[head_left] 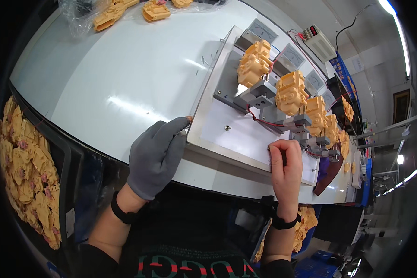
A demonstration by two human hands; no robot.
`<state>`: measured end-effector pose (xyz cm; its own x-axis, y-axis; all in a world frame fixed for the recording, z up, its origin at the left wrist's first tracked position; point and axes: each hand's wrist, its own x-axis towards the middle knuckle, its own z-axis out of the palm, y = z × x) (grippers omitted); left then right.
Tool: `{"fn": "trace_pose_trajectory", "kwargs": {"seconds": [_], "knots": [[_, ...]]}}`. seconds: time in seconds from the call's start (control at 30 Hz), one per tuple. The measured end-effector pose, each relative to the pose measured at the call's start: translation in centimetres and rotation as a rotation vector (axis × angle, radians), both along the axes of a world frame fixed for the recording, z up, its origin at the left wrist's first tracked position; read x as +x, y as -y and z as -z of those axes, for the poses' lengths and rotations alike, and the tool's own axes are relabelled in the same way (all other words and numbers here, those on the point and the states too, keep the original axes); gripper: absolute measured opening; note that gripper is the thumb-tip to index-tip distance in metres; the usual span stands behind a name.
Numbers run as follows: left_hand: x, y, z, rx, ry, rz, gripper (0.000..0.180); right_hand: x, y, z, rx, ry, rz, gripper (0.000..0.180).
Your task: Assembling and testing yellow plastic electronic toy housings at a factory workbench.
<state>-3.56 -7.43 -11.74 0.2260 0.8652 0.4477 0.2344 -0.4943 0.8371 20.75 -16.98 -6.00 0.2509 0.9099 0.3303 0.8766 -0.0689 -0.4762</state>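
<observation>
My left hand (157, 153), in a grey glove with bare fingertips, is closed at the left front corner of a white-topped test board (208, 130). Its thumb and forefinger are close together; what lies between them is hidden. Over the board's front part, my bare right hand (287, 162) pinches a small dark thing, mostly covered by the fingers. To its left a small metal toggle switch (227, 128) stands up from the board. Yellow-orange plastic housings (291, 92) sit in a row on grey metal clamp blocks (259, 94), with red wires running between the blocks.
Panel meters (290, 56) line the board's back, with a power supply (320, 42) behind them. More housings (156, 11) lie on clear plastic at the far left. A black bin of housings (30, 176) stands left of the table. A blue crate (306, 231) is below right.
</observation>
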Motion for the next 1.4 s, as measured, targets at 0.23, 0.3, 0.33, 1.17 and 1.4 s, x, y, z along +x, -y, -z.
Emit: {"fn": "trace_pose_trajectory", "kwargs": {"seconds": [0.23, 0.3, 0.33, 1.17, 1.4], "knots": [[-0.3, 0.0, 0.6, 0.068, -0.022, -0.030, 0.025, -0.7, -0.2, -0.2, 0.043, -0.039, 0.025, 0.006], [-0.4, 0.0, 0.4, 0.082, -0.036, -0.046, 0.024, -1.6, -0.3, -0.6, 0.120, -0.011, 0.021, 0.006], [-0.4, 0.0, 0.3, 0.072, -0.024, -0.032, 0.024, -2.2, -0.3, -0.8, 0.133, 0.005, -0.006, 0.006], [-0.6, -0.2, 0.7, 0.105, -0.051, -0.009, 0.030, -6.4, -5.3, -0.1, 0.003, -0.034, -0.154, 0.004], [-0.6, -0.1, -0.1, 0.064, -0.054, -0.032, 0.022, -6.2, -5.4, 0.1, 0.027, -0.063, -0.178, 0.006]]}}
